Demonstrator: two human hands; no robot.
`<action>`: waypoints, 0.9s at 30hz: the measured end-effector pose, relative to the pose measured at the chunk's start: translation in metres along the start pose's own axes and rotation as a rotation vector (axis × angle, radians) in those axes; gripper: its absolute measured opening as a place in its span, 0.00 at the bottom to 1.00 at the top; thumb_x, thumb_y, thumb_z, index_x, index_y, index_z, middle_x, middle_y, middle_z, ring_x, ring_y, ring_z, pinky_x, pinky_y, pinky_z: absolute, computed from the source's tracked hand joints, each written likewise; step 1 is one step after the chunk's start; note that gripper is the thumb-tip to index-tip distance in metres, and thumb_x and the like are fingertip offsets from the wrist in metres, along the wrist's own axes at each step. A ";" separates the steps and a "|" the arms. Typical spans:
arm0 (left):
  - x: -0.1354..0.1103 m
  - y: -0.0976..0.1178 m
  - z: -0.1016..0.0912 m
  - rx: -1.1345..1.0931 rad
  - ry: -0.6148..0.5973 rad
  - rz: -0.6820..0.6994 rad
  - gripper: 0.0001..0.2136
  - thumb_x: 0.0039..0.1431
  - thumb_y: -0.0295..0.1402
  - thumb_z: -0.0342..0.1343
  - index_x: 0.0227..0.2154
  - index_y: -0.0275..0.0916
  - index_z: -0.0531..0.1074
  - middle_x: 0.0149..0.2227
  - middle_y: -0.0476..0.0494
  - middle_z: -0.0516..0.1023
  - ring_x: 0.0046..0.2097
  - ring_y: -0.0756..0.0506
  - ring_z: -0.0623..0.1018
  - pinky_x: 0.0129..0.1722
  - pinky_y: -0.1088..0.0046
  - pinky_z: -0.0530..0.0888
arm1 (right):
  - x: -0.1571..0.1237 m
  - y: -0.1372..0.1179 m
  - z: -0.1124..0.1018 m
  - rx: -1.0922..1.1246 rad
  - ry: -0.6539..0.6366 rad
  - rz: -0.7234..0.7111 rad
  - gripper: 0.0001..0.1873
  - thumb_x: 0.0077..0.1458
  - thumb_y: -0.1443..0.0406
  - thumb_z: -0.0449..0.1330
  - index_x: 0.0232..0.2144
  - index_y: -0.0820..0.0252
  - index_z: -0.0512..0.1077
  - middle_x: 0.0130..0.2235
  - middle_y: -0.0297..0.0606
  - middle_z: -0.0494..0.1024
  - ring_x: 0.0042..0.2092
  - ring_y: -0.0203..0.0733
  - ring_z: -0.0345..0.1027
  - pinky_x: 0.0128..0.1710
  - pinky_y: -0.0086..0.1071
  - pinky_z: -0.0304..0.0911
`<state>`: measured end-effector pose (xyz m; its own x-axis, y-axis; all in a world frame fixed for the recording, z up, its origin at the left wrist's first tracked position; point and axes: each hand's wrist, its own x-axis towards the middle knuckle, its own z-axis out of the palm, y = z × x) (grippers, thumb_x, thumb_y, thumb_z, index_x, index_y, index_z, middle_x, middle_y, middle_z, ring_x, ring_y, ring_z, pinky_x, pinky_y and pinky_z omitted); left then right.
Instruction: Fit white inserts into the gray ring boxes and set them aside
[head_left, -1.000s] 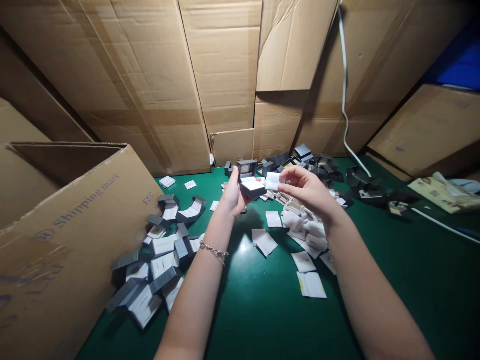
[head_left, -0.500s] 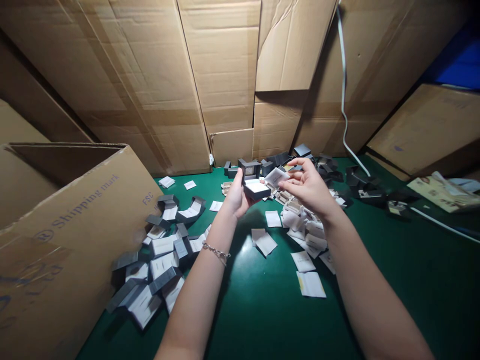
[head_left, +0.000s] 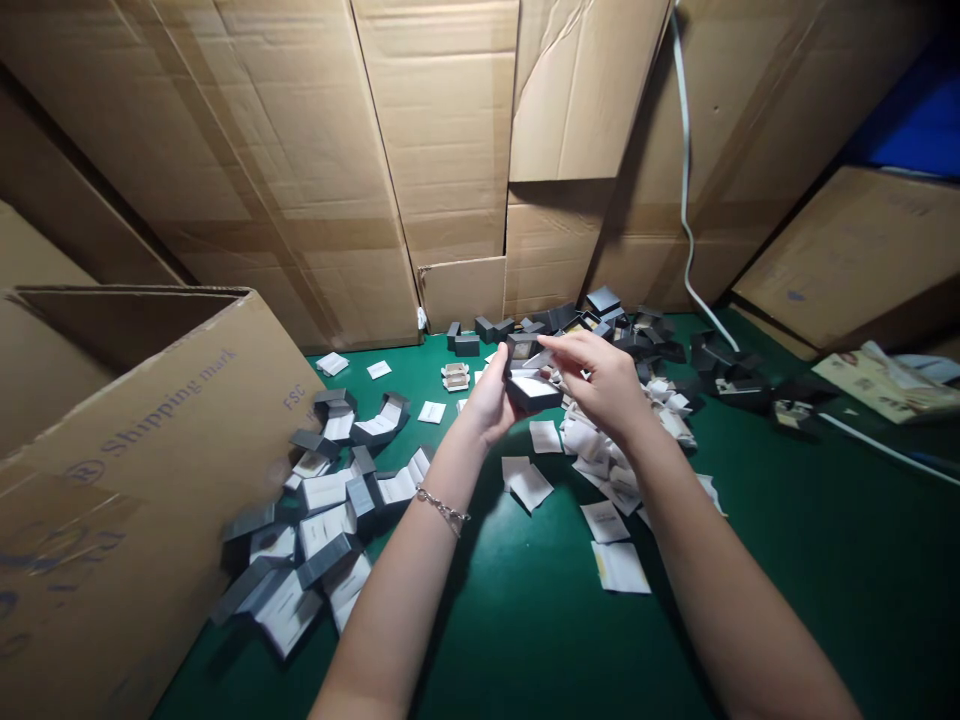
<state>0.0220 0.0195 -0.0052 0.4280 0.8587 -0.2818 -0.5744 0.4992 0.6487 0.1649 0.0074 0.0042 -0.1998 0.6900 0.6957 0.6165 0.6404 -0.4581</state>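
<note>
Our right hand [head_left: 604, 385] covers the right part of the small grey box [head_left: 534, 392], so we cannot tell whether its fingers [head_left: 559, 345] hold anything. The carton [head_left: 135, 470] at near left runs off the left and bottom edges, and print on the white cards [head_left: 619, 567] is too small to read.

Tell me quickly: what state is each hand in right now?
Left hand: closed on a small dark box.
Right hand: fingers curled over the box's top; whether its grip holds anything cannot be told.

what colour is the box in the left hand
The box is dark grey, white inside; head view.
</note>
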 end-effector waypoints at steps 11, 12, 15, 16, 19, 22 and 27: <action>0.002 -0.006 0.000 0.032 0.009 0.045 0.21 0.65 0.44 0.42 0.48 0.35 0.72 0.39 0.39 0.80 0.42 0.42 0.79 0.45 0.64 0.74 | -0.002 -0.007 0.009 0.003 0.005 0.045 0.11 0.54 0.68 0.53 0.34 0.54 0.76 0.37 0.38 0.79 0.40 0.44 0.72 0.44 0.39 0.68; 0.002 -0.007 -0.001 0.045 0.006 0.059 0.21 0.65 0.44 0.42 0.48 0.36 0.72 0.39 0.40 0.80 0.41 0.43 0.79 0.45 0.64 0.74 | -0.002 -0.008 0.010 0.011 0.004 0.060 0.11 0.54 0.68 0.53 0.34 0.54 0.76 0.37 0.38 0.79 0.40 0.44 0.72 0.44 0.40 0.68; 0.003 -0.008 -0.003 0.110 0.018 0.043 0.21 0.65 0.45 0.43 0.48 0.37 0.72 0.38 0.40 0.80 0.38 0.44 0.79 0.41 0.65 0.74 | -0.003 -0.008 0.010 0.038 0.057 0.076 0.10 0.54 0.66 0.55 0.32 0.54 0.77 0.37 0.39 0.78 0.40 0.45 0.72 0.43 0.41 0.68; 0.003 -0.008 -0.003 0.129 0.024 0.032 0.21 0.65 0.46 0.43 0.48 0.37 0.72 0.37 0.40 0.80 0.37 0.44 0.79 0.40 0.66 0.74 | -0.003 -0.008 0.010 0.045 0.085 0.082 0.09 0.54 0.65 0.56 0.32 0.54 0.77 0.38 0.39 0.77 0.40 0.45 0.71 0.42 0.40 0.69; 0.002 -0.008 -0.003 0.157 -0.006 0.026 0.22 0.64 0.46 0.43 0.48 0.37 0.73 0.37 0.40 0.80 0.35 0.45 0.79 0.38 0.68 0.74 | -0.003 -0.005 0.009 0.074 0.161 0.136 0.05 0.51 0.63 0.60 0.29 0.54 0.77 0.40 0.41 0.73 0.36 0.42 0.70 0.34 0.37 0.69; -0.001 -0.008 -0.002 0.220 -0.046 0.046 0.21 0.64 0.46 0.44 0.46 0.38 0.73 0.34 0.42 0.80 0.32 0.46 0.78 0.35 0.69 0.73 | -0.001 0.001 0.011 0.181 0.244 0.262 0.06 0.45 0.63 0.64 0.30 0.56 0.73 0.45 0.40 0.70 0.32 0.38 0.67 0.29 0.34 0.67; -0.001 -0.008 -0.004 0.353 -0.072 0.144 0.18 0.62 0.46 0.47 0.44 0.39 0.73 0.26 0.46 0.77 0.26 0.49 0.75 0.28 0.75 0.70 | 0.002 0.005 0.017 0.546 0.100 0.467 0.14 0.44 0.60 0.61 0.36 0.55 0.69 0.38 0.37 0.74 0.32 0.40 0.67 0.25 0.31 0.64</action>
<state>0.0235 0.0154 -0.0135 0.4159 0.9004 -0.1276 -0.3623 0.2927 0.8849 0.1544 0.0172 -0.0063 0.0782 0.9154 0.3949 0.1473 0.3812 -0.9127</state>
